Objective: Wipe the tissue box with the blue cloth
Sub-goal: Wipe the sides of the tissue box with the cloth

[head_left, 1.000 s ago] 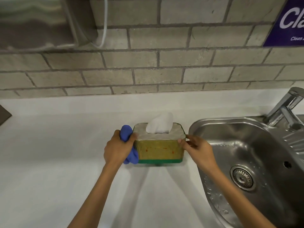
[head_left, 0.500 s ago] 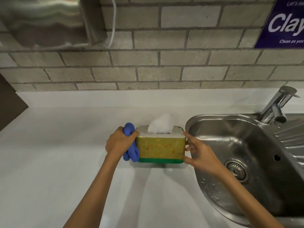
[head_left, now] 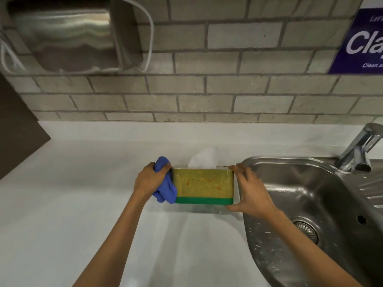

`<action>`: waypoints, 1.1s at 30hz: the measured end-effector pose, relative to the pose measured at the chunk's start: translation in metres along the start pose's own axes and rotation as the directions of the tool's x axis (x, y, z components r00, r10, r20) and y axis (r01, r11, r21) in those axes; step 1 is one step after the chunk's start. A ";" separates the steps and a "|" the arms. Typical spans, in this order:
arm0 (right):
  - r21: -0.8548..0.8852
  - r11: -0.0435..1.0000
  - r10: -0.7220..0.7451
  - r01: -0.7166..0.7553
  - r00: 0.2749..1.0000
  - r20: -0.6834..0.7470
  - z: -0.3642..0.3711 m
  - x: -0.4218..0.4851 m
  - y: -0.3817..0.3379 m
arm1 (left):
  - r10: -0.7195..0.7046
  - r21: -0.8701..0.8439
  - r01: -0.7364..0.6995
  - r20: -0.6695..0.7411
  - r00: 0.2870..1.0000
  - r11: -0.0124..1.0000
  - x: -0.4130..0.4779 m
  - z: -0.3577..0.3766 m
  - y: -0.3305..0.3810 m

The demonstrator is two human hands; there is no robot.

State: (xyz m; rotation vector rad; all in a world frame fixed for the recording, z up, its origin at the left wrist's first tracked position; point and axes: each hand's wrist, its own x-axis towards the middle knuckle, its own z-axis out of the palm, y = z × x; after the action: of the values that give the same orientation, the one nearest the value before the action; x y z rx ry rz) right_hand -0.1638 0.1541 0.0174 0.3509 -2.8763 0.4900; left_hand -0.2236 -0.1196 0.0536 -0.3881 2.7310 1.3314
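Observation:
The tissue box is yellow-green with a green band along its base and small red marks on its front. A white tissue sticks out of its top. It stands on the white counter just left of the sink. My left hand is closed around the bunched blue cloth and presses it against the box's left end. My right hand grips the box's right end, fingers on the top corner and thumb at the bottom.
A steel sink with a drain and a tap lies right of the box. A brick wall rises behind the counter, with a metal dispenser at upper left and a purple sign at upper right.
My right hand has closed tighter on the box's right end, thumb now under the lower corner. The cloth stays pressed on the left end. The view has tilted so the box shows more front-on.

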 end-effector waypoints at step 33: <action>0.448 0.893 0.016 -0.041 0.998 0.059 0.003 0.017 0.002 | 0.396 0.174 -0.361 -0.261 0.880 0.916 -0.047 0.060 -0.017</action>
State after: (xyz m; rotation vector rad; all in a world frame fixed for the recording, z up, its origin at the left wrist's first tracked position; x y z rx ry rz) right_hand -0.1812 0.1515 0.0179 0.3947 -2.7937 1.1759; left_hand -0.1767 -0.0740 0.0121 -0.0343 3.2484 1.2575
